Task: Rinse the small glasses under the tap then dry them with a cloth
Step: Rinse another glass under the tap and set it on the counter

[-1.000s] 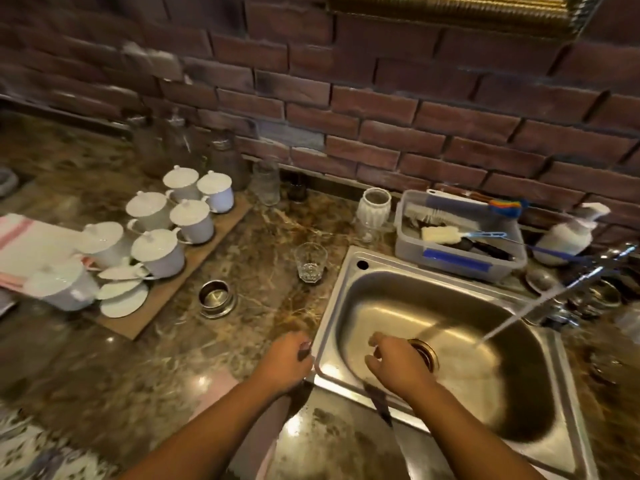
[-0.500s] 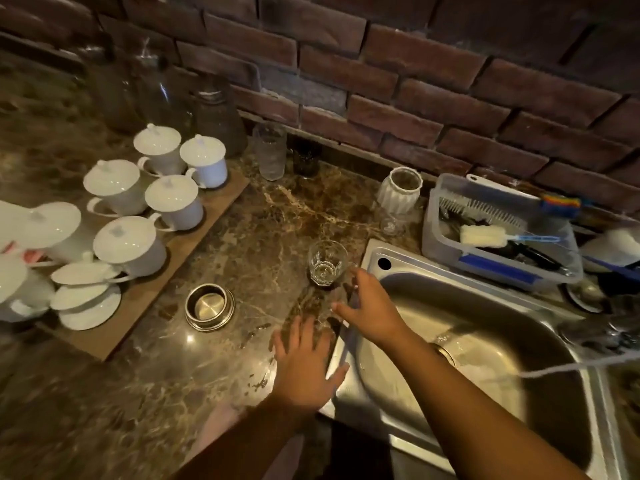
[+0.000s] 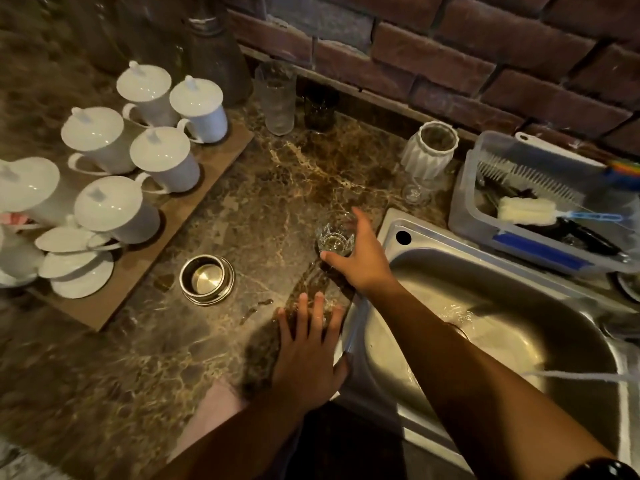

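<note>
Now right hand (image 3: 360, 258) around small glass (image 3: 335, 237).

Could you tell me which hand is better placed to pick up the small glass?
Right. The right hand brackets the small glass with thumb and fingers, beside the sink; the left hand lies flat on the countertop.

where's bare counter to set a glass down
Biggest bare patch: marble between the wooden board, tall glass, white jar and small glass. Another along the near edge, this side of the steel bowl, left of the left hand. Crowded: the board, the back wall, the brush tub.
</note>
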Motion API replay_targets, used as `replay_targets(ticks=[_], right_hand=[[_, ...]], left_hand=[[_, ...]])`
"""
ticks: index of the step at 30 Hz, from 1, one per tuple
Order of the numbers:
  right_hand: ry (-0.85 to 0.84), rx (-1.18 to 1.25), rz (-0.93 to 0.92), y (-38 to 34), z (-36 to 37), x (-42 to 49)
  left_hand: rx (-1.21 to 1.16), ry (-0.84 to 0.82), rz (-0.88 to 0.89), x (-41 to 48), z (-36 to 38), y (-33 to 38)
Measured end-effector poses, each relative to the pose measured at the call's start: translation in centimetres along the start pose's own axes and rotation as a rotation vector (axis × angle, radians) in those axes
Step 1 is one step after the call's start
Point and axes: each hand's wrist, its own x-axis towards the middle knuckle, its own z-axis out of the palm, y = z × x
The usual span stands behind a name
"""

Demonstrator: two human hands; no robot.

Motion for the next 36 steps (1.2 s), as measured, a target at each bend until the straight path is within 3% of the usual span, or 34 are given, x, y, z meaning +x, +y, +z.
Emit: replay_targets(ticks=[7, 13, 16, 21, 24, 26, 29, 36], right_hand=[[0.074, 0.042, -0.026, -1.1, -1.7, -3.0], [0.142, 0.048, -0.034, -1.2, -5.9, -10.5], [0.165, 0.075, -0.04, -0.4, -8.0, -15.1], [0.213, 0.094, -0.04, 1.9, -10.6, -21.2], [0.227, 0.072, -0.005, 4.0, -12.4, -24.0], [0.237, 0.074, 0.014, 5.4, -13.8, -25.8], [0.232, 0.111, 0.048, 7.6, -15.6, -27.9], [0.225, 0.299, 0.09, 12.5, -20.1, -29.9]], left_hand=[[-0.051, -0.053, 0.008, -0.1, -0.5, 0.1], [-0.061, -0.246, -0.013, 0.4, -3.5, -0.3], [-0.264, -0.322, -0.082, 0.7, -6.7, 0.3], [-0.757, -0.225, -0.154, -0.7, -9.6, 5.5], [-0.905, -0.152, -0.071, -2.2, -10.3, 9.8], [-0.973, -0.2, 0.011, -3.2, -10.8, 12.6], [-0.981, -0.278, 0.14, -4.5, -11.2, 16.7], [-1.028, -0.286, 0.23, -3.5, -10.2, 23.9]])
